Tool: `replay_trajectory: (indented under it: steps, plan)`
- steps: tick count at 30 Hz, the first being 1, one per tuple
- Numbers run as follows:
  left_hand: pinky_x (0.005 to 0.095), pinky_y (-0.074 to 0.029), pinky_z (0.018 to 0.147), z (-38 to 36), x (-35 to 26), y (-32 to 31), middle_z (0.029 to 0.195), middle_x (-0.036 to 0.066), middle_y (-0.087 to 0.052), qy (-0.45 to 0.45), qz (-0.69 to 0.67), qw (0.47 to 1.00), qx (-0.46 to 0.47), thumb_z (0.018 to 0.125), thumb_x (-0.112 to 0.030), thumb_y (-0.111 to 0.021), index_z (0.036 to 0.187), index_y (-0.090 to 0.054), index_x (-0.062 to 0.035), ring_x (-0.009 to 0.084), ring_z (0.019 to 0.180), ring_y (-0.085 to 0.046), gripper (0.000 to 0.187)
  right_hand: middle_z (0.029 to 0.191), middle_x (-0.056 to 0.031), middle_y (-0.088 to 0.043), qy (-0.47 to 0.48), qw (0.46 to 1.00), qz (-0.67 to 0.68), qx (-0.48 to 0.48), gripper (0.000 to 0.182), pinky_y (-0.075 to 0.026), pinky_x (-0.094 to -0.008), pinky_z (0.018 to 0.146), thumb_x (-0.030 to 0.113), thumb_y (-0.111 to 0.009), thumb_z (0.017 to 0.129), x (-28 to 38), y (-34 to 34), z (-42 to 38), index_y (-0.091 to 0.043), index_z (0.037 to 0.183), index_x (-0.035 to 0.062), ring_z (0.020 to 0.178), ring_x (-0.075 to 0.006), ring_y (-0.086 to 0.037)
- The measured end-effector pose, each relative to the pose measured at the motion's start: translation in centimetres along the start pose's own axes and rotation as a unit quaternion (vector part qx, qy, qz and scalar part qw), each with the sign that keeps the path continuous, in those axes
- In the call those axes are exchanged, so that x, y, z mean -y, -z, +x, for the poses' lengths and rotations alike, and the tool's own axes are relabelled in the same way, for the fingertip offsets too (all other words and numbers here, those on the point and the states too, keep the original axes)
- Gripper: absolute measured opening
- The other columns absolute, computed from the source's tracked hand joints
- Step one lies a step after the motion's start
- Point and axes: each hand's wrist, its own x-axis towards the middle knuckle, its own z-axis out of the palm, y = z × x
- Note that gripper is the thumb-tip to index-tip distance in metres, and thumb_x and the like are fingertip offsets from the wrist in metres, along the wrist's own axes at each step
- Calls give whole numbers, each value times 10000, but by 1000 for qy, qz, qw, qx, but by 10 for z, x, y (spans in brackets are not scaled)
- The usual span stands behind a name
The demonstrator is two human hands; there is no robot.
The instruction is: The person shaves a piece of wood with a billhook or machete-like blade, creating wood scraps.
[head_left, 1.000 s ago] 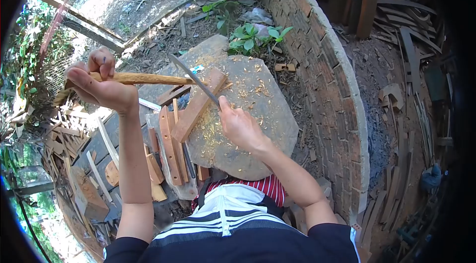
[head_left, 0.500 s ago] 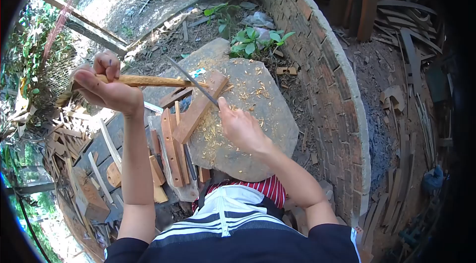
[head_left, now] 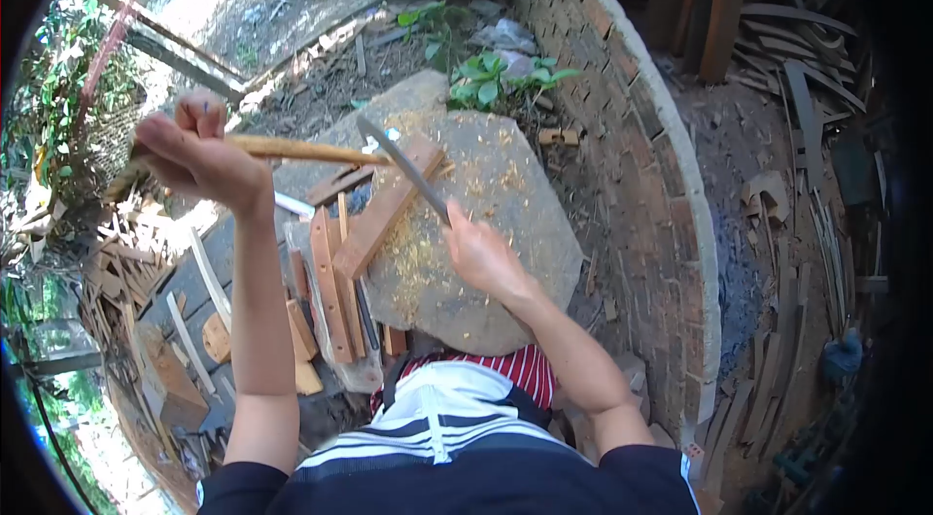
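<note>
My left hand is wrapped round the thick end of a long, tapering wooden stick. The stick's thin end reaches over a reddish wooden block that lies aslant on a flat stone slab. In my right hand is the handle end of a dark metal file or blade; which of the two, I cannot tell. Its length crosses above the block, right at the stick's thin tip. Pale wood shavings are scattered over the slab.
Drilled wooden strips and other tools lie left of the slab. A curved brick wall rises on the right, with wood offcuts beyond it. Leafy plants grow behind the slab. More scraps are heaped at far left.
My right hand has moved slightly right and down, and the metal tool now shows a broader face. The stick's thin end has shifted a little left.
</note>
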Motion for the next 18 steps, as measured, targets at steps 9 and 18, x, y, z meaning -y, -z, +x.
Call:
replay_trajectory:
  steps: [9,18]
  plan:
    - [247,-164,437,4,6,-3,552,-24,-224,-6,-7,999,39,969,-546,-298,735,-201,-139,71,466,-263,479,647,-263,-586,112,990,37,-75,350,-475,-542,583,42,-428,848,57,22,1,-384,1181,-56,646,-417,-625]
    - [263,-146,437,9,9,0,514,-51,-181,54,33,998,-12,966,-541,-275,693,-174,-158,82,447,-196,482,654,-217,-608,106,989,-103,-30,516,-490,-499,523,20,-447,806,52,25,8,-362,1312,-44,584,-384,-625]
